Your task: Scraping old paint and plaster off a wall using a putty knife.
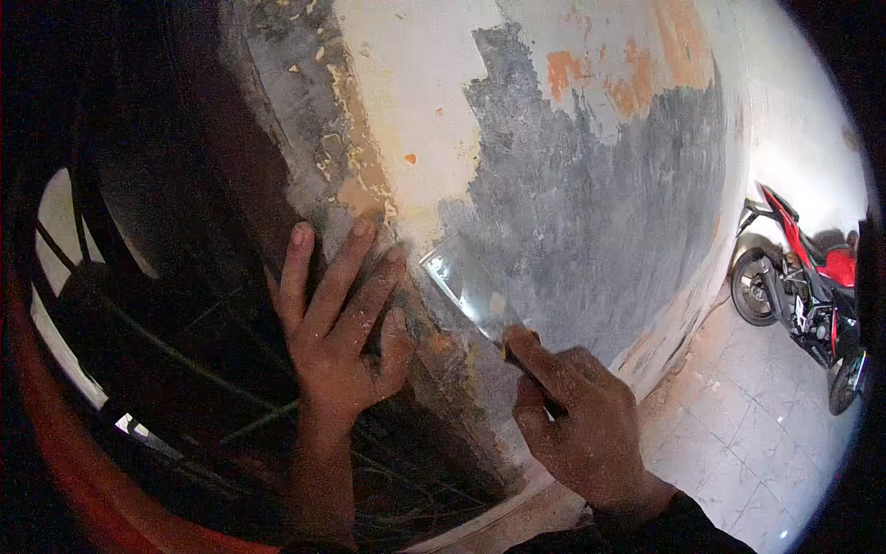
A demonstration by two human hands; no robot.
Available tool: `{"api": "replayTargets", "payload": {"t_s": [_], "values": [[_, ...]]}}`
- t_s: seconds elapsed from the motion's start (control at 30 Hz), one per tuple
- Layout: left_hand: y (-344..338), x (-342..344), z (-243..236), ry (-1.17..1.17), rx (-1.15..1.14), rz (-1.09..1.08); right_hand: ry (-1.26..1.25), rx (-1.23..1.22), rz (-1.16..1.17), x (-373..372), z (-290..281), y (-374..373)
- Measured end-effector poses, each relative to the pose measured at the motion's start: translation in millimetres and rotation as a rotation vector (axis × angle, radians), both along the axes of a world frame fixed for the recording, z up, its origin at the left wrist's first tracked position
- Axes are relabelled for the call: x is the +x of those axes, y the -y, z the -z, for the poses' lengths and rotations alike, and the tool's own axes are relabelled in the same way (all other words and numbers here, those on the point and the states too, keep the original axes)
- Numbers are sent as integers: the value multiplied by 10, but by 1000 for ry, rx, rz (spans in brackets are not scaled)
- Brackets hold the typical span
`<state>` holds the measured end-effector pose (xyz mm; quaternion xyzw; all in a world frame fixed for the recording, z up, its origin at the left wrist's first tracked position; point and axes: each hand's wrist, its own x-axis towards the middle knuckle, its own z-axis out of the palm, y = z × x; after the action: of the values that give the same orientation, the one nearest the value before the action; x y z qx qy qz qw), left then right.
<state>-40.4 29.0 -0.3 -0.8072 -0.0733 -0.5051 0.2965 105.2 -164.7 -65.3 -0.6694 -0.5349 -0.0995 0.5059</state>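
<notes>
The work in hand looks to be a pass of a broad, flat, shiny metal scraper (pixel 472 297) over a patchy plastered wall (pixel 591 203), white at the far end and smeared grey toward the right. The scraper lies low on the wall's left side, between the two hands, its blade pointing far and left. The right hand (pixel 581 420) is closed around its handle, the index finger stretched along toward the blade. The left hand (pixel 337 328) is open and empty of any tool, fingers spread toward the far side beside the wall's crumbly tan-and-grey edge (pixel 355 152); it probably rests there as a brace, though the dimness leaves contact uncertain.

The next stroke would seem to call for a shallow blade angle, even pressure, and the left fingertips clear of the blade's path.

The right fist hides most of the handle, and glare on the blade masks whether its tip presses flat. The area left of the wall sinks into darkness, with only thin lines showing. At the far right, a red-and-black motorcycle (pixel 812 286) stands bent by the lens and partly cut off.
</notes>
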Motion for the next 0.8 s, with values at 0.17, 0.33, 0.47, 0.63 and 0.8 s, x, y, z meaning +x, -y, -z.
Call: {"api": "replayTargets", "payload": {"t_s": [0.17, 0.33, 0.47, 0.63, 0.8], "values": [[-12, -20, -8, 7, 20, -24, -26, 118, -52, 5, -122, -23], [-15, -16, 2, 15, 4, -12, 33, -62, 21, 29, 115, 17], [-12, 8, -9, 20, 3, 7, -4, 53, -8, 22, -114, -47], [4, -14, -3, 9, 2, -17, 2, 36, -10, 37, 89, 34], [-15, 18, -2, 18, -8, 18, 33, 69, -6, 63, -132, -16]]}}
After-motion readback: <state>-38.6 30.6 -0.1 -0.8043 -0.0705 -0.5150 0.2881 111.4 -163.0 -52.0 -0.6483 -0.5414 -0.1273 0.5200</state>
